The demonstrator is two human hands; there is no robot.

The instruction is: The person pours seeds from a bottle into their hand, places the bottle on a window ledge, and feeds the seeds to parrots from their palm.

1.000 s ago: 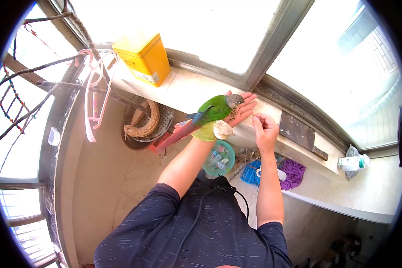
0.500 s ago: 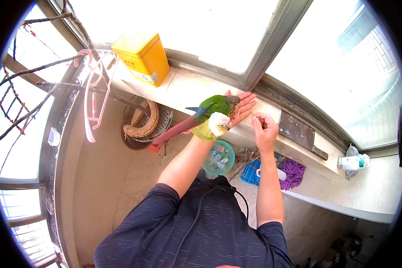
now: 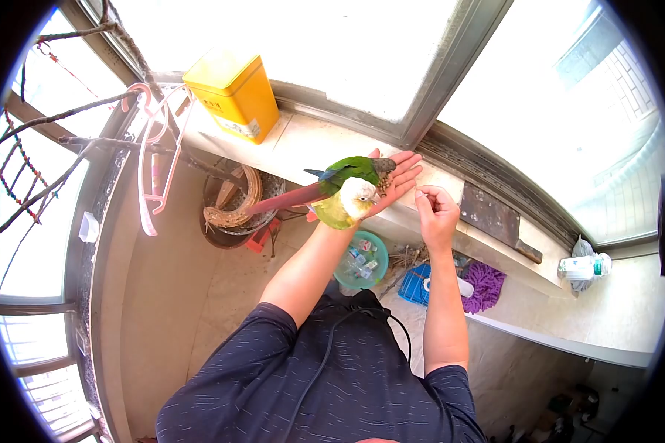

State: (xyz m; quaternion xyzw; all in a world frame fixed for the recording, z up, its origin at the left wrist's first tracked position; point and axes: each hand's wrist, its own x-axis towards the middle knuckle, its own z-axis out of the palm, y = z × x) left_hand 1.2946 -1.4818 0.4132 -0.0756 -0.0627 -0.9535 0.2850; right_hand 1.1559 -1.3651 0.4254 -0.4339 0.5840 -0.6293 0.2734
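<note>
My left hand [image 3: 400,177] is held out palm up with its fingers spread, and small brown seeds [image 3: 383,185] lie on the palm. A green bird [image 3: 347,172] with a grey head and a long reddish tail perches at the palm, head down by the seeds. Beside it, nearer my body, a yellow-green bird [image 3: 340,209] with a white head stands on the wrist. To the right, my right hand [image 3: 437,208] is closed, thumb against the bent fingers; whatever it pinches is too small to make out.
A yellow tin [image 3: 238,100] stands on the windowsill [image 3: 303,148]. Pink hangers [image 3: 146,159] and branches [image 3: 44,118] are at left. Below are a woven ring [image 3: 253,199], a teal basin [image 3: 365,277] and a purple mop [image 3: 485,286]. A plastic jar [image 3: 580,267] sits at right.
The white-headed bird has lifted its head and shifted left. The green bird's head has lowered towards the seeds, and its tail has swung up. Both hands have barely moved.
</note>
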